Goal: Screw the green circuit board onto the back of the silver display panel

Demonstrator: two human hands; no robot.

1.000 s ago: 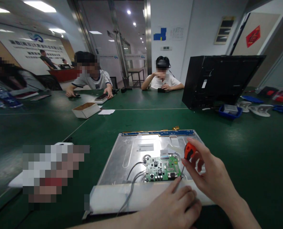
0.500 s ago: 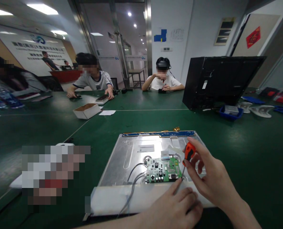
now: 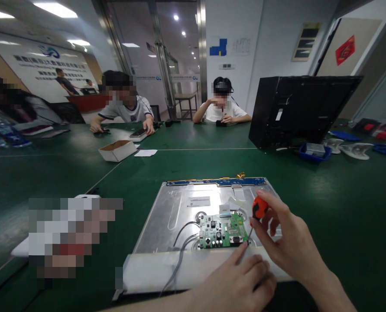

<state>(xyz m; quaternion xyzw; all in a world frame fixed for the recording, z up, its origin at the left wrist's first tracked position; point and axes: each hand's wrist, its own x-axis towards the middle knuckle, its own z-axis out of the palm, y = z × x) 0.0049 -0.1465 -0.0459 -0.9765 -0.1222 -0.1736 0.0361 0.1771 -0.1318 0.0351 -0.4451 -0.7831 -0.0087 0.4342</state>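
While we look down at the green table (image 3: pixel 348 216), our right hand (image 3: pixel 287 232) pinches the red-and-black handle of a screwdriver (image 3: pixel 261 208) between thumb and fingertips; its thin shaft slants below that grip toward the near right corner of a circuit board (image 3: pixel 224 232). We judge the screwdriver light and stiff, its thick handle the surest hold. The board looks thin, rigid and fragile, best held by its edges (its raised components would make poor handholds). It lies on a silvery metal panel (image 3: pixel 167 234), just beyond our left hand (image 3: pixel 241 279), whose extended index finger points to that corner; its thumb is hidden, so we cannot tell whether it pinches anything.
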